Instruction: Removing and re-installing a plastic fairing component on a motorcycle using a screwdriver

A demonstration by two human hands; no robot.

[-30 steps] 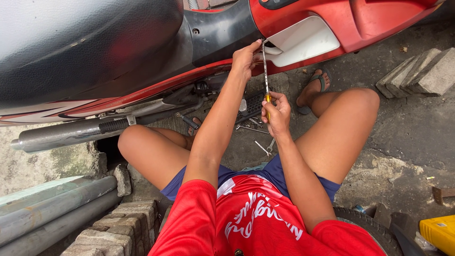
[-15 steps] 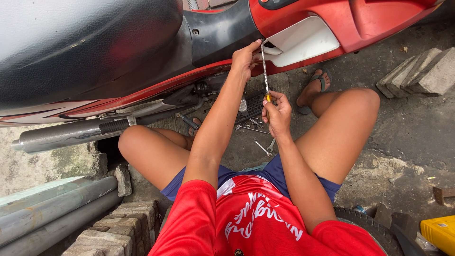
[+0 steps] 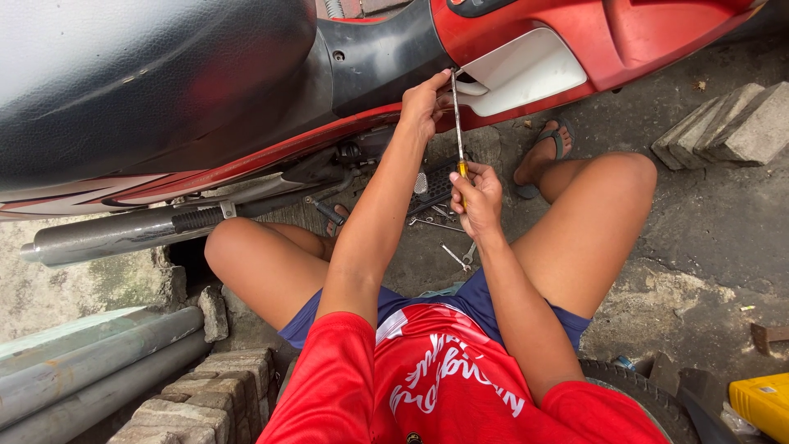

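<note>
I squat beside a red and black motorcycle [image 3: 246, 99]. My right hand [image 3: 475, 197] is shut on the yellow handle of a long screwdriver [image 3: 458, 123], its thin shaft pointing up to the edge of the white side panel [image 3: 526, 70]. My left hand [image 3: 426, 103] rests against the bike's body at the shaft's tip, fingers curled next to it; whether it pinches the shaft is unclear. Loose wrenches [image 3: 456, 256] lie on the ground between my knees.
The chrome exhaust pipe [image 3: 115, 234] runs left under the seat. Grey paving blocks [image 3: 727, 123] lie at right, bricks [image 3: 197, 395] and metal pipes [image 3: 82, 362] at lower left. A yellow case [image 3: 764, 403] and a tyre [image 3: 641, 395] sit at lower right.
Both hands and the screwdriver stay at the same spot on the panel; only a slight shift of the right hand on the handle.
</note>
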